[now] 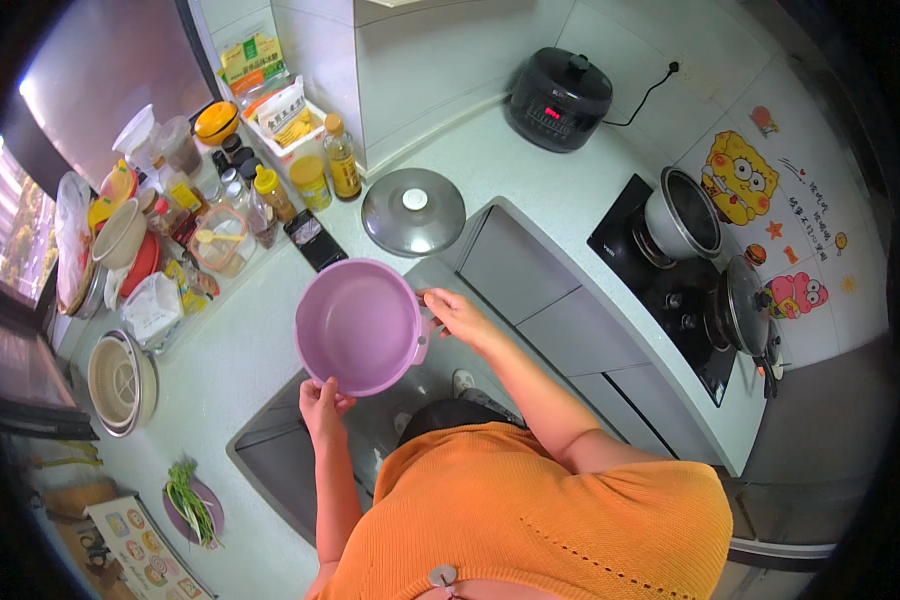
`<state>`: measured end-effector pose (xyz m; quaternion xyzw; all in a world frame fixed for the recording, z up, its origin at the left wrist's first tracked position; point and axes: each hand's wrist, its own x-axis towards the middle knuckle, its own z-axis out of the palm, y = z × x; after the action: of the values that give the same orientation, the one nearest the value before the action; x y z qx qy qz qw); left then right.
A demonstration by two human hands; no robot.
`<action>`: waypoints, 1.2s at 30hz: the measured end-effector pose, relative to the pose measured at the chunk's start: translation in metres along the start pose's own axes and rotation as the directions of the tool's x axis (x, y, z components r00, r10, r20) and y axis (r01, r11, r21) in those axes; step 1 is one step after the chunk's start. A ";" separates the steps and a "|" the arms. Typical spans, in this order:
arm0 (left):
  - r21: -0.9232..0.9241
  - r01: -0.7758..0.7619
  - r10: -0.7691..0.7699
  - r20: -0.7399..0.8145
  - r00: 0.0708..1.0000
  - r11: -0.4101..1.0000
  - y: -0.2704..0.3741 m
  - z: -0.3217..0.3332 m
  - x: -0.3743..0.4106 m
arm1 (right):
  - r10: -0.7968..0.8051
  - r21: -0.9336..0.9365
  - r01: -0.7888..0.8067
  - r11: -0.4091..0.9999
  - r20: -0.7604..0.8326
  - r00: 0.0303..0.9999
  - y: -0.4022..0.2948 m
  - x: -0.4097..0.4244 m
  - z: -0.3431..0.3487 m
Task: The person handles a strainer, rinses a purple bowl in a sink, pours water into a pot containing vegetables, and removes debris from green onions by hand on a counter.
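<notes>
A round purple plastic basin is held up in front of me, its empty inside facing the camera. My left hand grips its rim at the lower left, thumb on the edge. On the other side my right hand holds the rim near a tab with a small hole; some of its fingers are hidden behind the basin. Just beyond the basin, a smartphone lies on the counter, beside a metal pot lid with a white knob.
Bottles and jars, including a sauce bottle, crowd the back left. Nested strainers and leafy greens on a purple plate stand left. A black electric cooker is at the back; a pot and lidded pan occupy the stove.
</notes>
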<state>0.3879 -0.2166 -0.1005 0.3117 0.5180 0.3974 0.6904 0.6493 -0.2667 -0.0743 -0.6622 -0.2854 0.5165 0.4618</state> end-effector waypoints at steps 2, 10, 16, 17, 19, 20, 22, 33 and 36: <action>-0.014 -0.007 0.007 -0.037 0.999 1.000 0.001 0.003 0.004 | 0.027 -0.078 -0.027 0.997 -0.006 1.000 0.000 0.024 -0.015; -0.024 -0.039 0.035 -0.154 0.987 0.999 -0.001 0.037 0.024 | -0.352 -0.607 0.165 0.778 -0.204 0.913 0.007 0.156 -0.074; -0.009 -0.067 0.064 -0.186 0.980 0.998 0.002 0.091 0.039 | -0.534 -0.836 0.257 0.485 -0.050 0.844 -0.010 0.215 -0.090; -0.003 -0.068 0.066 -0.199 0.978 0.998 0.005 0.101 0.040 | -0.559 -0.851 0.289 0.440 -0.007 0.829 -0.006 0.224 -0.092; 0.018 -0.070 0.072 -0.233 0.970 0.997 0.004 0.118 0.042 | -0.603 -0.877 0.348 0.332 0.087 0.793 -0.004 0.234 -0.098; 0.031 -0.076 0.081 -0.242 0.967 0.997 0.003 0.126 0.043 | -0.575 -0.870 0.334 0.363 0.073 0.815 -0.004 0.238 -0.100; 0.030 -0.093 0.098 -0.255 0.962 0.995 -0.001 0.135 0.042 | -0.557 -0.869 0.355 0.344 0.116 0.823 -0.018 0.233 -0.101; 0.034 -0.089 0.093 -0.130 0.987 0.995 0.004 0.162 0.054 | -0.662 -0.832 0.492 0.259 0.218 0.717 -0.006 0.253 -0.117; 0.032 -0.110 0.111 -0.031 0.993 0.993 0.011 0.172 0.060 | -0.698 -0.884 0.392 0.254 0.113 0.707 -0.016 0.218 -0.151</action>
<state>0.5597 -0.1619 -0.0736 0.3436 0.5172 0.4323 0.6539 0.8604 -0.1213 -0.1456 -0.7243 -0.6416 -0.0048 0.2525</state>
